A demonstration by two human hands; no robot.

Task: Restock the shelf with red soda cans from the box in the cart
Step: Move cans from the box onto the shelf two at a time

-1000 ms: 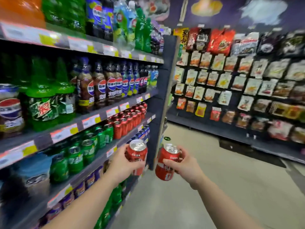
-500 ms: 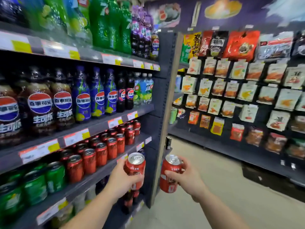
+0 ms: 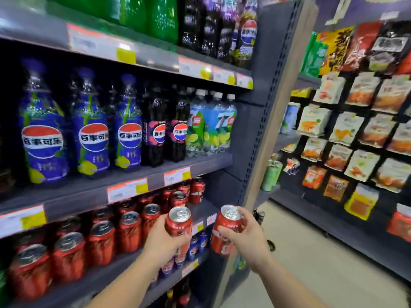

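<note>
Carrying cans to the shelf [image 3: 206, 210] — left hand [image 3: 164, 243] clamps one red can [image 3: 179, 223], right hand [image 3: 246, 238] another [image 3: 225, 230]. Next, probably, setting them in the bare right end.

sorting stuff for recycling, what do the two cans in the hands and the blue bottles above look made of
Left-hand can and right-hand can: likely aluminium, shown by the bare silvery tops with pull tabs and glossy red printed sides. Blue bottles: probably clear plastic, glinting at the necks, wrapped in shiny printed film labels.

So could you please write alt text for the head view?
Each hand holds a red can: left hand with the left can, right hand with the right can, before a shelf of red cans. Cola bottles stand above.
</note>
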